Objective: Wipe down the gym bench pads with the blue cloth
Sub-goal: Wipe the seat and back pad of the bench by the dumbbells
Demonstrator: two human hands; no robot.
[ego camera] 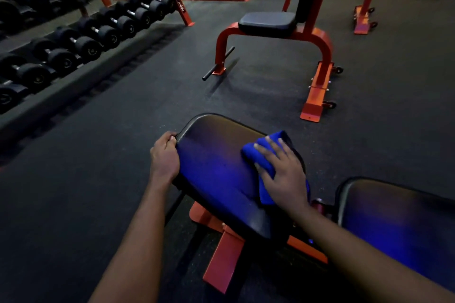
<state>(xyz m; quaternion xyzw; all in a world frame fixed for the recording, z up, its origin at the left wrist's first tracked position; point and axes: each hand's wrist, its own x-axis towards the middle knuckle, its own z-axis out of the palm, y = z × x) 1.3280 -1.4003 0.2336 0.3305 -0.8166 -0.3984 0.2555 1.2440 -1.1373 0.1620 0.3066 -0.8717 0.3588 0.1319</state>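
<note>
Your seat pad (216, 167) runs its long axis from near right to far left, its rounded end pointing at the dumbbell rack (73, 39), where no writing is legible. Your right hand (283, 172) presses the blue cloth (261, 155) flat on the pad's right edge, fingers spread wide. Your left hand (165, 155) grips the pad's far left corner, fingers curled over the rim; the back pad (394, 224) lies just beside, right.

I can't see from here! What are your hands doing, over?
Left hand gripping the seat pad edge. Right hand flat on the blue cloth, pressing it onto the pad. Back pad alongside, nothing blocking.
</note>
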